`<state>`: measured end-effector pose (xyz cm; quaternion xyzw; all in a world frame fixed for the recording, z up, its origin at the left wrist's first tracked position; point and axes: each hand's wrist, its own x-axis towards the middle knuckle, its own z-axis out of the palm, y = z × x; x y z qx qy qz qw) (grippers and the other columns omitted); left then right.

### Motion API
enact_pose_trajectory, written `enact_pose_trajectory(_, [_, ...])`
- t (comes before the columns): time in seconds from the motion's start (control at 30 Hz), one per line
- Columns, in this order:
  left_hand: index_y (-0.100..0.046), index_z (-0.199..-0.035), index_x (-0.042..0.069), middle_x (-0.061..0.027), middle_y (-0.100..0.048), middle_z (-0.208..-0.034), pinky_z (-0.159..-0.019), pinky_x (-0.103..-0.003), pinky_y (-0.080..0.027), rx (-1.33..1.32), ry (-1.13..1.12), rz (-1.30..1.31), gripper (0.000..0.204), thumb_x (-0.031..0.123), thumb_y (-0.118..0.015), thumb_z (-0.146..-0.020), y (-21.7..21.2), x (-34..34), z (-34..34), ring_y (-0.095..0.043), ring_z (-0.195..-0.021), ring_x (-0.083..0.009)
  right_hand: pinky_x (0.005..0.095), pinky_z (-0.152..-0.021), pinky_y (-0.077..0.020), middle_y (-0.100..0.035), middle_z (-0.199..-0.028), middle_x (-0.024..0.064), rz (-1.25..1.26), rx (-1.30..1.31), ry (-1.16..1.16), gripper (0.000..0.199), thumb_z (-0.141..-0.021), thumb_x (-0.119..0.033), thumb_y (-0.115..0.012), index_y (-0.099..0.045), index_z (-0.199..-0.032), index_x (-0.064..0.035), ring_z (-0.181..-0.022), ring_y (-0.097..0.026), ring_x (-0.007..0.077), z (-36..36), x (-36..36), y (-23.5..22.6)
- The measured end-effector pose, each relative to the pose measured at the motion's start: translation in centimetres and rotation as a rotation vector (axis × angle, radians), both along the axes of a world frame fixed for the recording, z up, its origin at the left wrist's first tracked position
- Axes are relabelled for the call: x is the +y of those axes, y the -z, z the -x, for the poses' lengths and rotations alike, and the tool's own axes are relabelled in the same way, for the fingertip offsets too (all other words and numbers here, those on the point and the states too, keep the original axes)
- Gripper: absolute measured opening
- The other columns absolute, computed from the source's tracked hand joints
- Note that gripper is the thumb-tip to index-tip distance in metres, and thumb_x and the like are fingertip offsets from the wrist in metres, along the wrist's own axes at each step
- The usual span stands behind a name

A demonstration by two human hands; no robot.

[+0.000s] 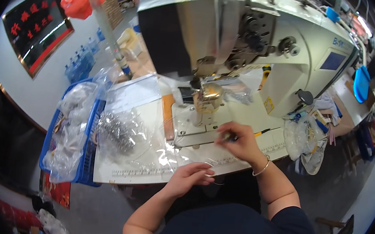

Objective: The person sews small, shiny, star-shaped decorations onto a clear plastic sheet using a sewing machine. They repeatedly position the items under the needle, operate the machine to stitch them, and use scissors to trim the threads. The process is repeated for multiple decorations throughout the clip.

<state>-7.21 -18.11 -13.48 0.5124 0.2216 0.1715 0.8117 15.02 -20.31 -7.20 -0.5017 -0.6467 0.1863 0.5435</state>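
The right hand [235, 142] pinches its fingers narrowly on a small dark tool [230, 138] over the sewing machine [249, 41] bed, wrist bent. The left hand [189, 174] rests near the counter [137, 171] edge, fingers curled around thin clear plastic [212, 166], beside a clear bag [120, 133].

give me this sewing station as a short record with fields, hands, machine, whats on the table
setting: person seated at a white industrial sewing machine on a white table
left hand: at the table's near edge, fingers on a clear plastic bag
right hand: on the machine bed, pinching a small dark tool; a bangle on the wrist
left of table: blue basket filled with clear bags
right of machine: heap of small bagged items
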Motion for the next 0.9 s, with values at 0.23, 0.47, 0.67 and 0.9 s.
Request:
enact_pose_trajectory(0.23, [-0.049,-0.118,-0.002,-0.0097,-0.056,-0.100,-0.081,-0.036,-0.053,-0.376,-0.521,0.145,0.028,0.007,-0.045,-0.091,-3.2,0.1,2.5,-0.060,-0.097,-0.0285,0.0367,-0.073,-0.0479,-0.064,-0.096,0.0120,0.113,-0.358,0.542,0.018,-0.078,-0.004,-0.059,-0.063,-0.096,-0.0051,-0.084,-0.061,0.0291,-15.7,8.2,6.8])
enact_pose_trajectory(0.47, [-0.052,-0.117,0.000,-0.0114,-0.057,-0.108,-0.075,-0.029,-0.051,-0.337,-0.689,0.122,0.027,0.006,-0.049,-0.091,-0.9,1.1,3.4,-0.061,-0.089,-0.0203,0.0368,-0.083,-0.0474,-0.061,-0.100,0.0092,0.549,-1.030,0.319,0.023,-0.068,-0.007,-0.069,-0.064,-0.090,-0.0059,-0.101,-0.052,0.0290,-15.7,10.6,2.0])
enact_pose_trajectory(0.67, [-0.050,-0.118,0.002,-0.0093,-0.060,-0.103,-0.079,-0.030,-0.050,-0.418,-0.714,0.187,0.028,0.006,-0.049,-0.091,-3.0,1.5,2.8,-0.059,-0.093,-0.0203,0.0352,-0.072,-0.0481,-0.062,-0.079,0.0079,0.091,-0.929,0.484,0.015,-0.069,-0.012,-0.071,-0.061,-0.079,-0.0046,-0.090,-0.054,0.0285,-13.8,5.3,0.6])
enact_pose_trajectory(0.9, [-0.052,-0.116,0.002,-0.0106,-0.060,-0.099,-0.076,-0.030,-0.051,-0.477,-0.507,0.073,0.025,0.003,-0.046,-0.092,-5.4,-1.2,0.2,-0.062,-0.089,-0.0214,0.0218,-0.052,-0.0410,-0.059,-0.067,0.0014,0.442,0.172,0.272,0.012,-0.079,-0.012,-0.066,-0.060,-0.082,-0.0020,-0.054,-0.049,0.0070,-5.5,-2.0,4.3])
